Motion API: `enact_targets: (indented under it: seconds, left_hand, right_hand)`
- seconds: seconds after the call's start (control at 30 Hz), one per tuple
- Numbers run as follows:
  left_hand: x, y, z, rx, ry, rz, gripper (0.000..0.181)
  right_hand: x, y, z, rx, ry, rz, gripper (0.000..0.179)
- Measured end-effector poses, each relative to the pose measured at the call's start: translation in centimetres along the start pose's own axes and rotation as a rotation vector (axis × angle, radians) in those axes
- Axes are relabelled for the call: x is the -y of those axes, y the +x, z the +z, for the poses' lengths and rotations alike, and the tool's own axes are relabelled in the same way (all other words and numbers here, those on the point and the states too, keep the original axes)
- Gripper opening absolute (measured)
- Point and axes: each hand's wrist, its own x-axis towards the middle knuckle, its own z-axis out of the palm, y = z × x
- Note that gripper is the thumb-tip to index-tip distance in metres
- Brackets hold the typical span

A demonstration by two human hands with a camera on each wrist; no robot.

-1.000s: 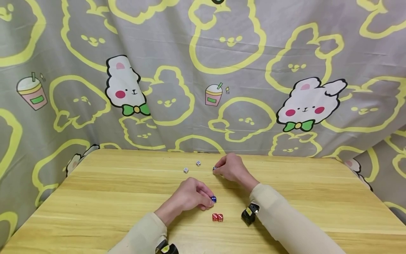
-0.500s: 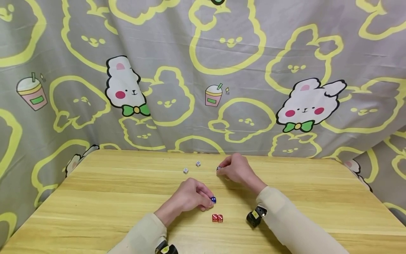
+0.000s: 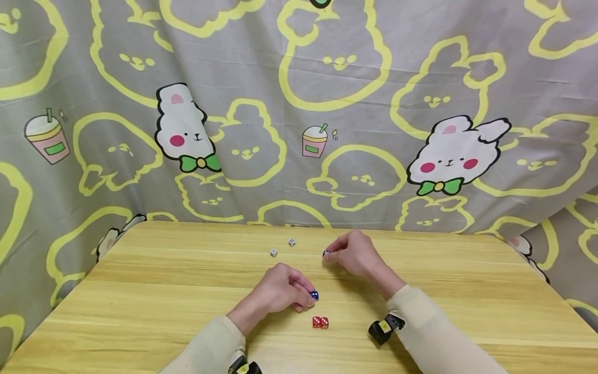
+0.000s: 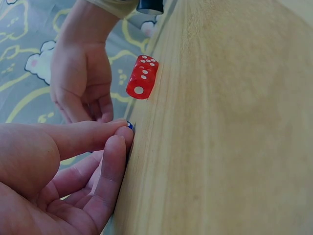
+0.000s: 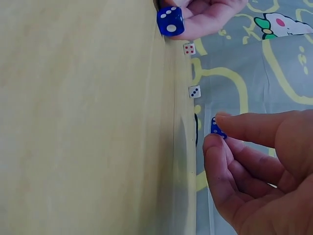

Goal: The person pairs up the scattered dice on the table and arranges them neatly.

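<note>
My left hand (image 3: 280,285) is at mid-table and pinches a blue die (image 3: 314,295) between thumb and fingertips. Only a sliver of that blue die (image 4: 129,125) shows in the left wrist view. Farther back and to the right, my right hand (image 3: 357,253) holds another blue die (image 3: 326,253), mostly covered by its fingers. The right wrist view shows this blue die (image 5: 218,128) gripped between thumb and forefinger, off the table surface. Two red dice (image 3: 320,322) sit side by side, touching, on the near side of the left hand.
Two white dice rest apart near the back of the wooden table (image 3: 163,291): one farther back (image 3: 291,242), one to its left (image 3: 273,253). A patterned grey curtain (image 3: 261,78) hangs behind the table and along its sides.
The right hand has drawn away to the right and slightly nearer, bringing its blue die along. My left hand stays in place, and the red and white dice have not moved.
</note>
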Motion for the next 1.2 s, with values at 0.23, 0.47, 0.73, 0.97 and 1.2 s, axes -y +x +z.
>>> enact_targets:
  seconds: [0.23, 0.47, 0.73, 0.97, 1.2]
  left_hand:
    - [0.0, 0.0, 0.0, 0.001, -0.004, 0.004, 0.014]
    - [0.0, 0.0, 0.0, 0.002, -0.005, 0.003, 0.013]
    - [0.1, 0.0, 0.0, 0.000, -0.002, 0.014, 0.014]
    - [0.1, 0.0, 0.0, -0.001, -0.004, 0.012, 0.013]
    - [0.0, 0.0, 0.0, -0.002, 0.004, 0.011, 0.014]
  right_hand:
    - [0.1, -1.0, 0.0, 0.017, 0.028, 0.001, 0.008]
    - [-0.1, -1.7, -0.2, 0.027, 0.059, -0.023, 0.008]
    - [-0.4, -2.6, -0.3, 0.055, 0.088, -0.017, 0.010]
    - [-0.5, -3.3, -0.4, 0.065, 0.077, -0.027, 0.011]
    - [-0.8, -3.7, -0.2, 0.091, 0.074, -0.026, 0.011]
